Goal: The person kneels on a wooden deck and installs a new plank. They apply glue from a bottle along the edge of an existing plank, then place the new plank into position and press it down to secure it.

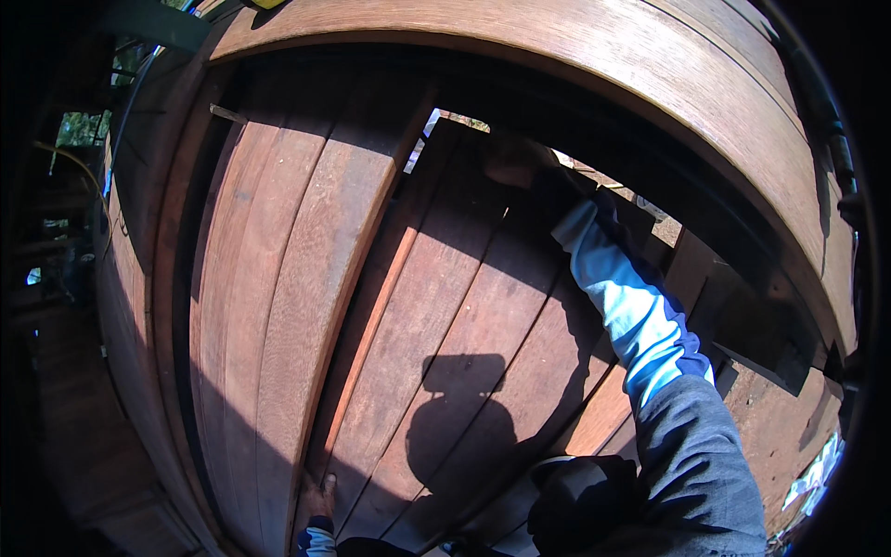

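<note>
Shadow (455, 209) dims R hand (513, 164) btwn boards (498, 311) & ledge (538, 30).

Item 1: right arm (640, 343), sleeved, stretched far forward and slightly rightward of centre; right hand (515, 165) at its end, bare, in deep shadow, finger pose indistinct.
Item 2: left hand (318, 498), bare, low and close in, 1 digit pointing forward; left wrist (318, 538) sleeved.

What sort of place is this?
Probably a woodworking yard or open-sided workshop: sunlit wooden planks fill much of the view, bare brownish ground shows at the right, and greenery shows through a gap at the far left.
</note>
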{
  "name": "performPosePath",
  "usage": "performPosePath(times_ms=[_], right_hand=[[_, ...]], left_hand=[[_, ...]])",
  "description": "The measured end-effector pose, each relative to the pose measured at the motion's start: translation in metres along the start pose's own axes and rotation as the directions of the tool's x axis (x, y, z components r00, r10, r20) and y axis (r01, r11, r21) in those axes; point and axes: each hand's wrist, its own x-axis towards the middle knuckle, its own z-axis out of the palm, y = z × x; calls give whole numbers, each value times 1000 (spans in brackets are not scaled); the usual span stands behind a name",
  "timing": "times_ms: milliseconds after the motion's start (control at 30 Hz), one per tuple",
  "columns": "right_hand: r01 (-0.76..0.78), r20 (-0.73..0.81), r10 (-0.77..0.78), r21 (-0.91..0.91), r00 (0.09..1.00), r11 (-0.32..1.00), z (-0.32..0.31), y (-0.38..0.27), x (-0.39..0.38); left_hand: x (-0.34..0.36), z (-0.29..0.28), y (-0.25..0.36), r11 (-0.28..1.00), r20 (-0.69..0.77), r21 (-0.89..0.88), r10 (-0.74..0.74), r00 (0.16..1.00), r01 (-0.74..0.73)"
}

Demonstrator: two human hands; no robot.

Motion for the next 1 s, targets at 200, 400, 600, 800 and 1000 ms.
performPosePath(times_ms=[200,400,600,800,1000], right_hand=[[-31,-10,31,-18,999,999,-30,-30,-22],[146,-19,-146,-22,989,989,-42,-40,-34],[212,120,-229,134,966,968,-49,-39,-34],[392,-237,-409,-114,881,913,-28,-36,-32],[293,-105,-307,-129,946,947,-28,-31,-29]], left_hand=[[-13,-17,23,981,159,-192,56,986,-25],[-5,5,-5,983,48,-7,184,982,-184],[1,15,-20,962,13,5,274,962,-274],[3,18,-26,955,8,-35,294,956,-293],[17,33,-41,949,-9,24,313,950,-313]])
